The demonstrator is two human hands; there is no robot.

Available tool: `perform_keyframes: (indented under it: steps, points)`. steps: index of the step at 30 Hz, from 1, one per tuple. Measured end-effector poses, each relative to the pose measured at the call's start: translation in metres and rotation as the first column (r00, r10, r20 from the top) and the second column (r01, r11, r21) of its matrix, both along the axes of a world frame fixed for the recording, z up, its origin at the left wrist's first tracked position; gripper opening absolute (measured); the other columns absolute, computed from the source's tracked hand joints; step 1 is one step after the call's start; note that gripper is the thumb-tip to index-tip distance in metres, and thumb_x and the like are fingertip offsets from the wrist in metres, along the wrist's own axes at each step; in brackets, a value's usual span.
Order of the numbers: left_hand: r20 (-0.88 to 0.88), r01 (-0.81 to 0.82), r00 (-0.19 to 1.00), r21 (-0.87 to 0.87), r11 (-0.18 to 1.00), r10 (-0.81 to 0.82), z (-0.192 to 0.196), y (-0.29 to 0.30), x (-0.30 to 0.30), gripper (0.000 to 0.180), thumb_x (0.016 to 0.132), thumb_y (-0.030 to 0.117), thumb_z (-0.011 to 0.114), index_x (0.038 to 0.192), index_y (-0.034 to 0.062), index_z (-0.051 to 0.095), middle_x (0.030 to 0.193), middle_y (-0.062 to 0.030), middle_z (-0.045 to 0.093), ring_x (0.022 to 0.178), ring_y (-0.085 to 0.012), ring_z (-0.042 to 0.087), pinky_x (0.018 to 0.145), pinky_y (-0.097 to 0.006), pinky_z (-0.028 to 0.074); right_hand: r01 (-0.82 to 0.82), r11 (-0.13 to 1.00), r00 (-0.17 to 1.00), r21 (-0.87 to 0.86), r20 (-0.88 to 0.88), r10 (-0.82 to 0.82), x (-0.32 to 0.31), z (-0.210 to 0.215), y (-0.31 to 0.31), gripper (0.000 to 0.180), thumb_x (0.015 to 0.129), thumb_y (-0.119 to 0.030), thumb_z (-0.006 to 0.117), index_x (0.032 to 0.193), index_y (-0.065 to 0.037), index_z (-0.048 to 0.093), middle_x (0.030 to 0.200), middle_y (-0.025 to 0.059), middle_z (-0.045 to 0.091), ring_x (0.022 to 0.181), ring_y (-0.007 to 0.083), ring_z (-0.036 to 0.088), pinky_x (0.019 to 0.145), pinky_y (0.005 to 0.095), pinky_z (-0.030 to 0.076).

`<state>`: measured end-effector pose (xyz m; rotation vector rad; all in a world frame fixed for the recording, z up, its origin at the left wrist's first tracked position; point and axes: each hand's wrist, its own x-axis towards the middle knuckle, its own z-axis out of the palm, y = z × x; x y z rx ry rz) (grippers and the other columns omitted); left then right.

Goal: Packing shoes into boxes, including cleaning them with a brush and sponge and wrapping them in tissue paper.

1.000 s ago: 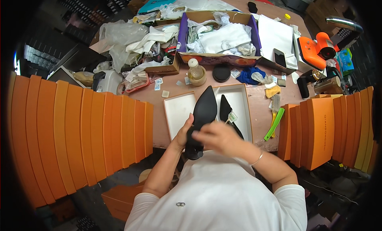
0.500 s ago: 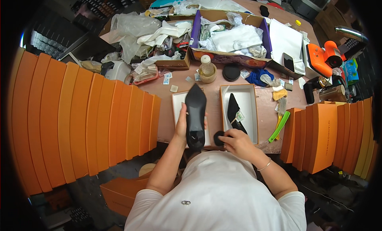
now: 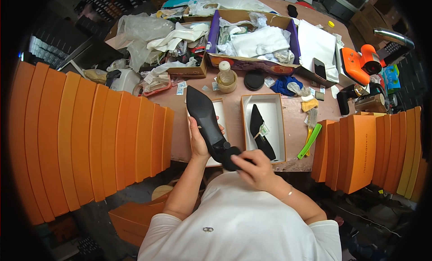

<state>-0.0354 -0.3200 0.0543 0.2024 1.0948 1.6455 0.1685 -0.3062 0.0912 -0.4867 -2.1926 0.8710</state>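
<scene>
My left hand is wrapped round a black pointed-toe shoe, its sole turned up and its toe pointing away and to the left. In my right hand is a round black pad, pressed at the shoe's heel end; its exact kind I cannot tell. A second black pointed shoe with a small tag lies in the open white-lined box on the right. Beneath the held shoe, another shallow box is partly hidden.
Orange boxes stand in a long row at left, more orange boxes at right. Behind are a bottle in a round holder, a black round lid and a purple carton. A green-handled tool lies right.
The shoe has tilted, toe swinging left and heel right. My right hand has brought the black pad leftward onto the heel end. The whole view has shifted slightly.
</scene>
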Motion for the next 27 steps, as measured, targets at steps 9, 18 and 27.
perform_keyframes:
  steps: [9,18,27]
  points:
    - [-0.341,0.301,0.808,-0.46,0.835,-0.48,-0.088,-0.009,-0.073,0.062,0.091,0.055,0.053,0.112,-0.0023,0.059,0.104,-0.0155,0.062,0.089,-0.0269,0.065,0.077,-0.036,0.052,-0.006,-0.088,0.914,-0.996,0.03,-0.404,0.089,-0.084,0.014,0.029,0.092,-0.02,0.058,0.115,-0.002,0.06,0.1,0.0113,0.063,0.087,0.0207,0.062,0.071,0.0363,0.054]
    - [-0.837,0.647,-0.539,-0.48,0.592,-0.09,-0.07,0.039,0.09,0.031,0.078,0.006,0.059,0.109,0.0018,0.063,0.12,-0.0145,0.056,0.12,-0.0308,0.048,0.11,-0.053,0.025,-0.529,-0.198,0.679,-0.826,-0.272,-0.682,0.105,-0.089,0.037,0.038,0.095,-0.034,0.049,0.113,-0.002,0.057,0.098,0.0141,0.065,0.085,0.0247,0.065,0.065,0.0373,0.057]
    - [-0.978,0.934,-0.168,-0.198,0.298,-0.122,-0.017,0.099,0.076,0.019,0.065,0.012,0.076,0.075,0.006,0.062,0.104,-0.0109,0.057,0.116,-0.0289,0.049,0.108,-0.053,0.03,-0.365,0.227,0.524,-0.903,-0.401,-0.752,0.164,-0.054,0.039,0.037,0.094,-0.035,0.049,0.115,-0.005,0.058,0.1,0.0097,0.067,0.078,0.0188,0.067,0.064,0.0348,0.056]
